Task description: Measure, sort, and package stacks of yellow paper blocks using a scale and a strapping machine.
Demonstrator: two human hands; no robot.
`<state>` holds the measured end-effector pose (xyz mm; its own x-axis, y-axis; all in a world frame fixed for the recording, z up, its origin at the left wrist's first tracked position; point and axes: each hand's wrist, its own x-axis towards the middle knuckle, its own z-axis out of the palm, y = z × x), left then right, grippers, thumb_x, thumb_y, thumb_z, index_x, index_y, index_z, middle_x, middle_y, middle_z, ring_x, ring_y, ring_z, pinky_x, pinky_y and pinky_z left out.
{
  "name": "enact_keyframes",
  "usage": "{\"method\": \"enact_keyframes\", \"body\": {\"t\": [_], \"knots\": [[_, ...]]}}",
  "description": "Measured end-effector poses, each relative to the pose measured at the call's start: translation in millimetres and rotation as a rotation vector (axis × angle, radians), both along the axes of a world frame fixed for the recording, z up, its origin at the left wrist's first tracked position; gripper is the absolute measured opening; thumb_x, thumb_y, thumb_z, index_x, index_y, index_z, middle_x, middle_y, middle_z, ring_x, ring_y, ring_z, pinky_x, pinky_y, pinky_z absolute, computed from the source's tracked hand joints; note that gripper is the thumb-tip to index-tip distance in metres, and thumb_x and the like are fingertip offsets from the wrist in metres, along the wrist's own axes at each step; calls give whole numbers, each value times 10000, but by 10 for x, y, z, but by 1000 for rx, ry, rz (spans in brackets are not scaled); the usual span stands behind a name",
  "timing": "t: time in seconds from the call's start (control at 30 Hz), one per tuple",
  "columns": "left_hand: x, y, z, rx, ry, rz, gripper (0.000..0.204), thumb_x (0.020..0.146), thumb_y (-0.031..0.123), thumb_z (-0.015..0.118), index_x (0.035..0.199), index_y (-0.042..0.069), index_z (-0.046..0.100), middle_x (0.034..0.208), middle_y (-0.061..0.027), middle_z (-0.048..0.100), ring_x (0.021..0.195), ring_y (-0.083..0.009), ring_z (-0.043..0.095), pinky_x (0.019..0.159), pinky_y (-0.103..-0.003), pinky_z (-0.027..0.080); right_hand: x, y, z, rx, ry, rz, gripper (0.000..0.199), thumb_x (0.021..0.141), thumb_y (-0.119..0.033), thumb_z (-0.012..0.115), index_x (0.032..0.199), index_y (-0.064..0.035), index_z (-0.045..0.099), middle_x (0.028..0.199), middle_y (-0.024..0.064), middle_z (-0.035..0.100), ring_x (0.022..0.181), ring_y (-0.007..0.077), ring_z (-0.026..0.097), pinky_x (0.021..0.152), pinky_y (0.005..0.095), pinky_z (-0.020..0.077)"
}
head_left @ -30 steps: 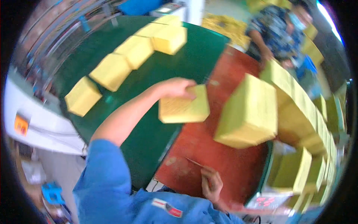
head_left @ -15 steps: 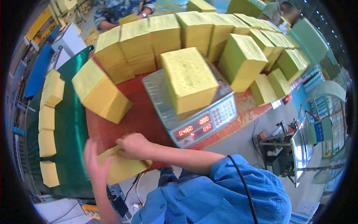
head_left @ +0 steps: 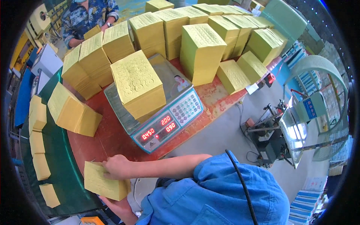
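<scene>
A stack of embossed yellow paper (head_left: 103, 182) is at the table's near left corner, partly over the edge. My right hand (head_left: 117, 167) is closed at its far right side, fingers curled against the sheets. My left hand (head_left: 112, 204) holds the stack from below on the near side; its fingers are hidden beneath it. Beyond my hands, a thicker yellow paper stack (head_left: 138, 80) rests on the metal pan of a digital scale (head_left: 165, 125) with lit red digits. Left of the scale, another paper stack (head_left: 73, 110) leans at an angle on the red table (head_left: 90, 144).
Tall yellow paper stacks (head_left: 148, 33) line the table's far side, with shorter stacks (head_left: 232, 75) at the right. On the left, a green conveyor belt (head_left: 62, 165) carries several small stacks (head_left: 37, 142). Across the table, a person in camouflage (head_left: 90, 18) holds yellow paper. A metal-framed machine (head_left: 273, 138) stands at right.
The view has shifted right and turned slightly. My left hand, earlier open with spread fingers beside the stack, is now under it. My right hand has stayed at the stack's edge.
</scene>
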<state>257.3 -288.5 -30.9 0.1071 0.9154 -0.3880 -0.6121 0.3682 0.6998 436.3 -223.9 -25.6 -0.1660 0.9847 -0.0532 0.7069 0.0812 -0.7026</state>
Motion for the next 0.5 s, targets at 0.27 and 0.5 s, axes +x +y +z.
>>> {"method": "enact_keyframes", "body": {"t": [0.27, 0.5], "knots": [[-349, 66, -462, 408, 588, -252, 492, 975, 330, 500, 1362, 35, 427, 1293, -133, 542, 1184, -228, 538, 981, -376, 456, 93, -609, -105, 18, 105, -162, 456, 863, -426, 606, 1045, -8, 628, 1037, 203, 644, 993, 359, 622, 847, 446, 507], [-315, 189, -387, -36, 49, -111, 533, 969, 304, 522, 1423, 61, 383, 1412, -119, 470, 1261, -276, 492, 1058, -423, 391, 449, -867, -348, -244, 745, -302, 530, 944, -321, 584, 1296, 70, 519, 1248, 212, 594, 1155, 258, 574, 971, 361, 452]]}}
